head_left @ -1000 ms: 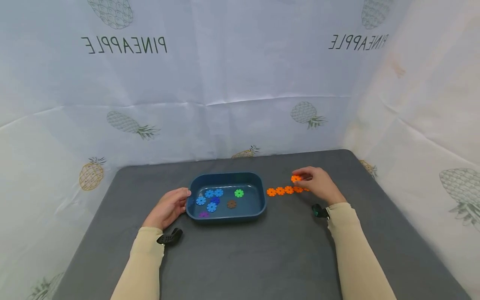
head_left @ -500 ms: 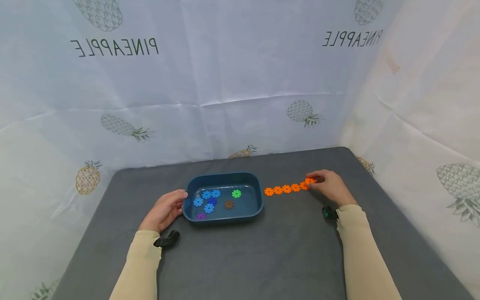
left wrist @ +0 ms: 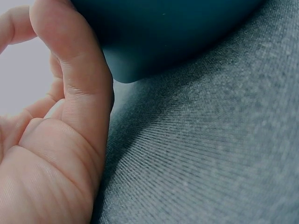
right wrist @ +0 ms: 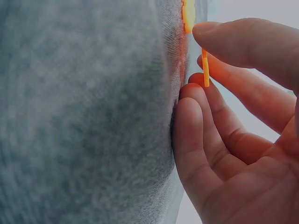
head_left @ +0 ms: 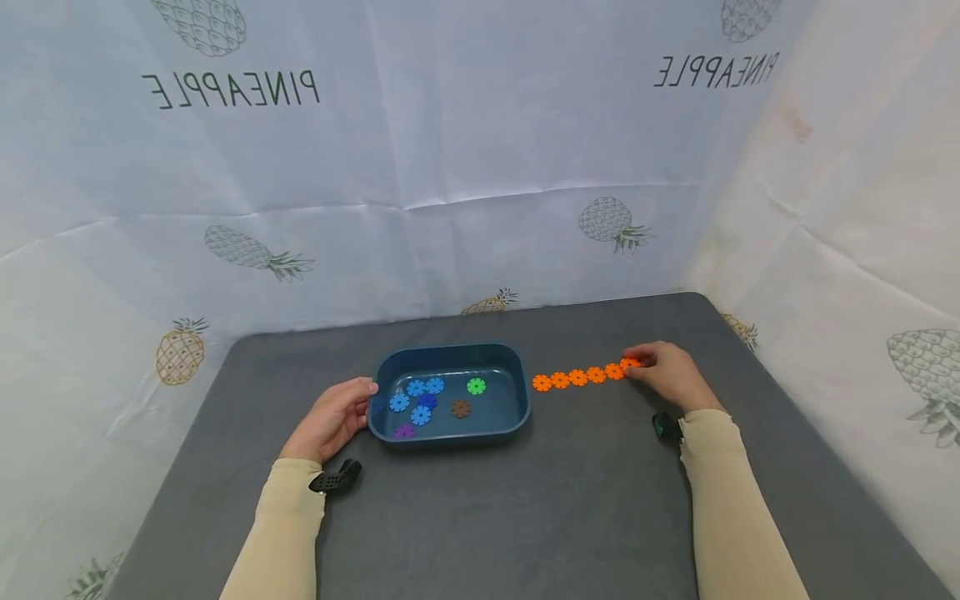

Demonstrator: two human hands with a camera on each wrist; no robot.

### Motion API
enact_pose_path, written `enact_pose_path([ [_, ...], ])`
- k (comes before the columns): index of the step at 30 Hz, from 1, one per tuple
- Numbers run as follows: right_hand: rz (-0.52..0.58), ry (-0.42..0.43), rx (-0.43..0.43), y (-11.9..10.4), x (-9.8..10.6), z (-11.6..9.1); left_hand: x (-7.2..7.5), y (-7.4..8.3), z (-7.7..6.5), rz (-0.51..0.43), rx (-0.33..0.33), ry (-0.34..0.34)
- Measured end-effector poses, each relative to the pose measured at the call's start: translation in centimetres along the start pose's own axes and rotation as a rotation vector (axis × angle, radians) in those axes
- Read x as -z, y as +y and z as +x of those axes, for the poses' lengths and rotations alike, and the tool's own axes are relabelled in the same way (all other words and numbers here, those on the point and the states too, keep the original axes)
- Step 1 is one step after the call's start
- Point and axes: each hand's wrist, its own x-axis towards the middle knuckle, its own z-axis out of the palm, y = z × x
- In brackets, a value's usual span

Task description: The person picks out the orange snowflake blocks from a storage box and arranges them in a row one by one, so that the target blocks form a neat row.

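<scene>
My left hand (head_left: pixel 330 418) grips the left end of a dark blue plastic tray (head_left: pixel 480 439), thumb at the rim. The left wrist view shows the thumb (left wrist: pixel 81 74) against the tray's outer wall (left wrist: pixel 163 42). To the tray's right runs a row of flat orange notched building discs (head_left: pixel 577 377). At the row's right end my right hand (head_left: pixel 670 377) pinches another orange disc (head_left: pixel 630 364). Seen edge-on in the right wrist view, this disc (right wrist: pixel 206 70) stands between thumb and index finger, close to the table. Whether it is joined to its neighbour I cannot tell.
Several blue discs (head_left: pixel 421 415), a green disc (head_left: pixel 476 387), a brown disc (head_left: pixel 461 409) and a purple disc (head_left: pixel 404 431) lie in the tray. A dark grey cloth covers the table (head_left: pixel 495 525). White pineapple-print curtains (head_left: pixel 420 258) hang behind and beside it.
My right hand has carried the orange disc from above the row rightward and down to the row's right end. The left hand stays at the tray. The head view has shifted slightly.
</scene>
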Motion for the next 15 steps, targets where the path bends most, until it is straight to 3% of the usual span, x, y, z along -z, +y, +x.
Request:
enact_pose_path([
  [15, -0.017, -0.021, -0.034, -0.07, -0.36, 0.77, 0.40, 0.13, -0.37, 0.000, 0.009, 0.017],
])
